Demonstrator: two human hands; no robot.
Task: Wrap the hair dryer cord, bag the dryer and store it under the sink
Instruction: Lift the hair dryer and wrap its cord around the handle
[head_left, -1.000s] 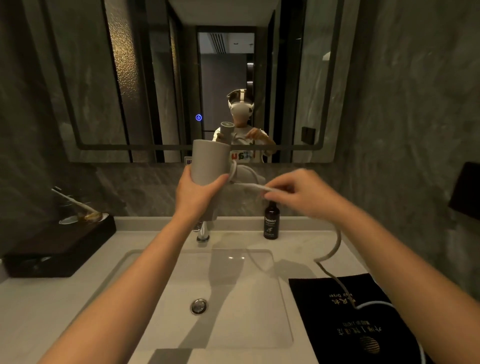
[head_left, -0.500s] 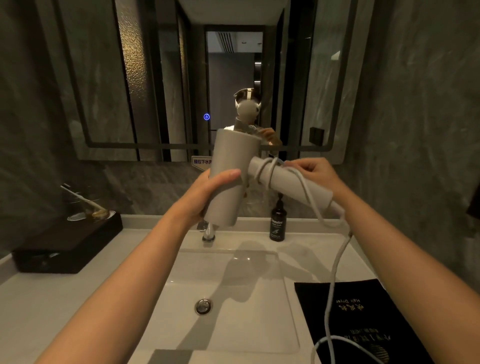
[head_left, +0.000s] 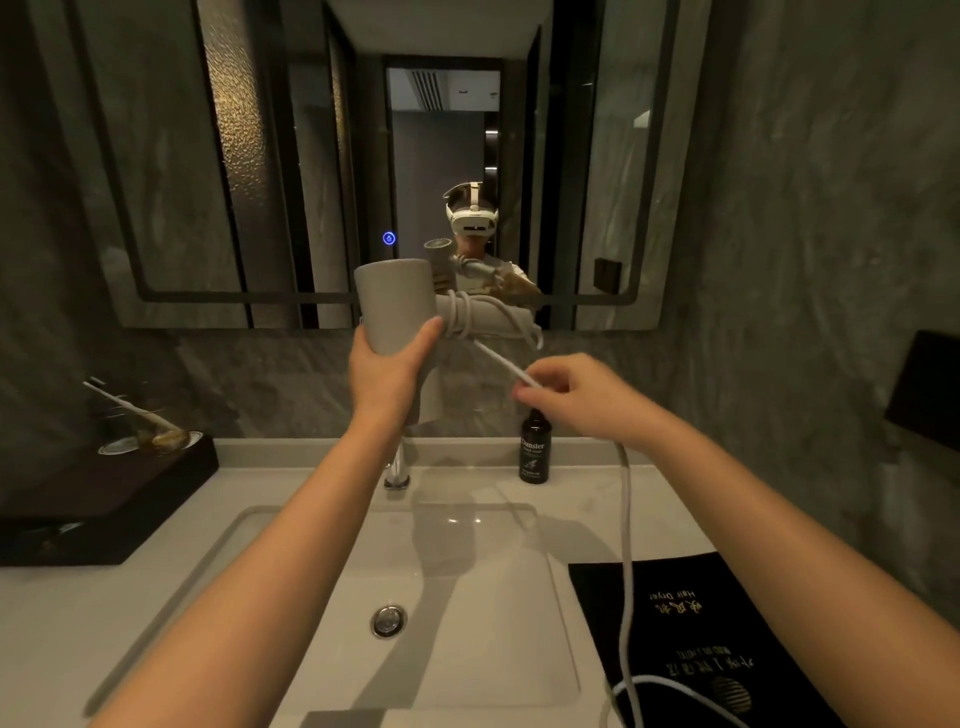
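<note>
Left hand (head_left: 387, 374) grips dryer (head_left: 397, 306) barrel steady above sink (head_left: 311, 597) — right hand (head_left: 576, 397) pinches cord (head_left: 501, 361) taut so turns sit tight on handle.

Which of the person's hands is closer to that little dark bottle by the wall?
Right. The right hand pinches the cord just above the bottle; the left hand grips the hair dryer, farther left.

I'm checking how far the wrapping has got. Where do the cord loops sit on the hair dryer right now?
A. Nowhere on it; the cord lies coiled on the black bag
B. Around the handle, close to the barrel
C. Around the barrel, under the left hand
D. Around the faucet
B: the cord loops circle the hair dryer handle next to the barrel, which the left hand holds.
</note>
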